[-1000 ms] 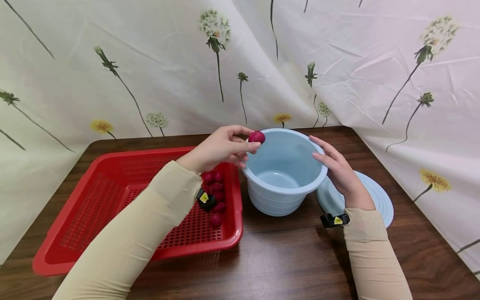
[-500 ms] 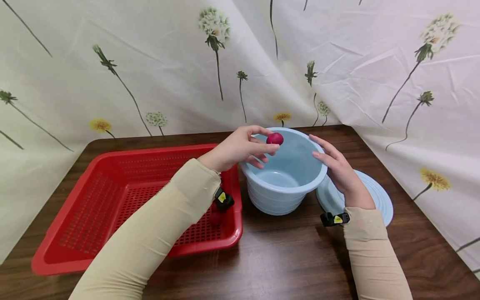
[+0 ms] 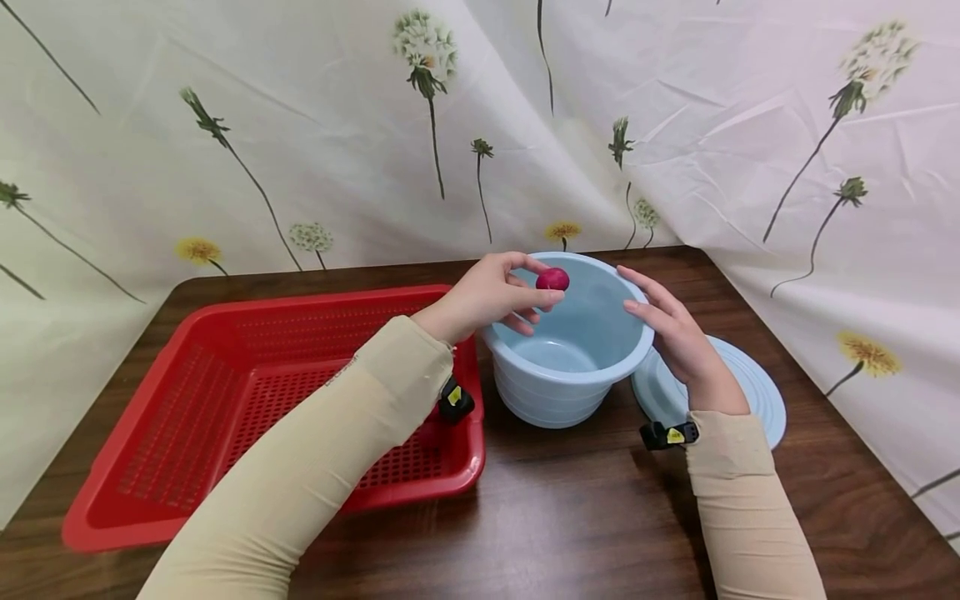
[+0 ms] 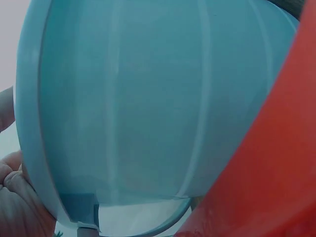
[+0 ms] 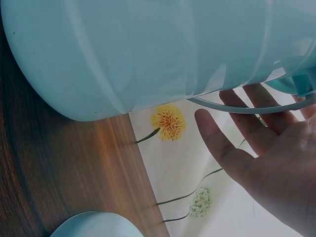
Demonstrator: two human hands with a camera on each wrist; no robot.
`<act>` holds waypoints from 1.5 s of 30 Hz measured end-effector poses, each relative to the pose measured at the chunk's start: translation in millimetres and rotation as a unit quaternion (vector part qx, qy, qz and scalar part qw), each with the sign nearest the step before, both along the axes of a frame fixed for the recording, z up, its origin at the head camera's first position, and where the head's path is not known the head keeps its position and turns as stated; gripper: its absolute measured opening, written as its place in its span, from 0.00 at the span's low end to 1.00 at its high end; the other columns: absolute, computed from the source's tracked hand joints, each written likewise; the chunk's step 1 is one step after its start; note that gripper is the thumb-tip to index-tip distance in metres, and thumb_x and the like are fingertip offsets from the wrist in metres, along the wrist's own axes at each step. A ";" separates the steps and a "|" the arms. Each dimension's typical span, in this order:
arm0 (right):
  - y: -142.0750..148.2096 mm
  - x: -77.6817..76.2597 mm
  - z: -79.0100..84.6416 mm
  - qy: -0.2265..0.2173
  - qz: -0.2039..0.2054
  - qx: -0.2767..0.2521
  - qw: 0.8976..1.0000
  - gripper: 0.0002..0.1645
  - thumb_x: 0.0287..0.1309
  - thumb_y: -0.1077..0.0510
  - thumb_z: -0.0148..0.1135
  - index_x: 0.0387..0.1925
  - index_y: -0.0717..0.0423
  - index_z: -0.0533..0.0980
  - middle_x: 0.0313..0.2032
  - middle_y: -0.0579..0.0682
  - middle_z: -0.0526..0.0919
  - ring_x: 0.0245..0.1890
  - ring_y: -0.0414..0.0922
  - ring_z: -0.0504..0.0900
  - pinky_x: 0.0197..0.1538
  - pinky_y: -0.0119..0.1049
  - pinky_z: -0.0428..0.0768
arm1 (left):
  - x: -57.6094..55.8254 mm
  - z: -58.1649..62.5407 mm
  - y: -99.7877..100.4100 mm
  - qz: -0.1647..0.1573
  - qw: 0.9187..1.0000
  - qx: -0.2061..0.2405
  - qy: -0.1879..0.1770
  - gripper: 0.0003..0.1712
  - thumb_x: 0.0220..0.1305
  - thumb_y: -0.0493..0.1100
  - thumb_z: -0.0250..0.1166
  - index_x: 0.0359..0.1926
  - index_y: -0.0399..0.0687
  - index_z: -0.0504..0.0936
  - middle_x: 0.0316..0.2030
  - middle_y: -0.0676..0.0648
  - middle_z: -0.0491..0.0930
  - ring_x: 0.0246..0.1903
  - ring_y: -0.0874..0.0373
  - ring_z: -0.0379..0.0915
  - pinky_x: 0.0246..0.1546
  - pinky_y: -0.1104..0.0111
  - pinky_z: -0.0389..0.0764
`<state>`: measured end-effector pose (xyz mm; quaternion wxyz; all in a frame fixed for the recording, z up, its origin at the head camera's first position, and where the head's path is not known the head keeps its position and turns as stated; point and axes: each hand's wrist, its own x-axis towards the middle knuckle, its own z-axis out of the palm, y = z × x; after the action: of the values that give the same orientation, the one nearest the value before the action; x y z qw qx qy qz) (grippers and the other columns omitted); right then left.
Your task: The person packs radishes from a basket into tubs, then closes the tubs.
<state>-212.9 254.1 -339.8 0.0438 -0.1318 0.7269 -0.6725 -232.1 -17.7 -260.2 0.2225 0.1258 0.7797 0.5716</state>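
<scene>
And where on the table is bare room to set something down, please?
The widest bare patch of table lies in front of the blue bucket, between the red basket and the right sleeve; another lies right of that sleeve. Crowded: the bucket's mouth, with the left hand holding a round red thing and the right hand.

Dark wood-grained table (image 3: 555, 517) was seen. White creased cloth (image 3: 315, 171) was hung behind table and at both its sides. Yellow blooms (image 3: 198, 250) were printed near table's edges, large pale seed heads (image 3: 425, 43) and green buds (image 3: 204, 117) higher above table.
</scene>
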 end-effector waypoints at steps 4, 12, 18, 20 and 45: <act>0.0 0.2 0.1 -0.001 0.000 0.002 1.000 0.32 0.73 0.56 0.48 0.75 0.50 0.57 0.72 0.50 0.58 0.61 0.38 0.67 0.56 0.28 0.71 | 0.5 -0.5 0.6 -0.002 1.000 -0.018 0.005 0.29 0.59 0.47 0.73 0.59 0.51 0.75 0.37 0.42 0.85 0.27 0.55 0.83 0.36 0.62 0.86; -0.2 1.5 -1.9 -0.002 -0.001 0.003 1.000 0.32 0.73 0.55 0.48 0.75 0.50 0.57 0.69 0.49 0.62 0.59 0.37 0.70 0.55 0.28 0.73 | 1.6 -2.7 -0.5 -0.009 0.999 -0.048 0.022 0.28 0.58 0.49 0.74 0.58 0.51 0.75 0.34 0.43 0.84 0.23 0.54 0.83 0.36 0.62 0.86; -0.9 2.5 -1.3 -0.001 -0.003 0.006 1.000 0.32 0.73 0.55 0.48 0.75 0.50 0.57 0.70 0.50 0.61 0.60 0.37 0.69 0.55 0.29 0.72 | 2.0 -2.9 -1.2 -0.010 0.998 -0.053 0.026 0.28 0.59 0.49 0.73 0.59 0.50 0.75 0.33 0.43 0.83 0.21 0.55 0.81 0.35 0.63 0.86; -1.1 3.1 -0.9 -0.003 -0.003 0.007 1.000 0.32 0.73 0.55 0.48 0.75 0.50 0.57 0.70 0.50 0.61 0.60 0.37 0.69 0.55 0.28 0.72 | 2.2 -2.9 -1.3 -0.011 0.998 -0.055 0.026 0.28 0.59 0.49 0.73 0.59 0.50 0.75 0.34 0.42 0.83 0.21 0.55 0.81 0.35 0.63 0.86; 1.0 1.7 1.1 0.006 -0.007 0.014 1.000 0.31 0.73 0.54 0.49 0.74 0.50 0.58 0.64 0.45 0.65 0.58 0.38 0.70 0.54 0.29 0.74 | 2.2 -1.3 -5.0 -0.020 0.999 -0.029 0.036 0.25 0.62 0.48 0.71 0.59 0.52 0.77 0.32 0.45 0.82 0.23 0.55 0.78 0.38 0.58 0.86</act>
<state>-211.2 255.1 -338.7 0.0367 -0.1304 0.7375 -0.6616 -229.8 -22.8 -261.5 0.2086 0.1554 0.8009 0.5394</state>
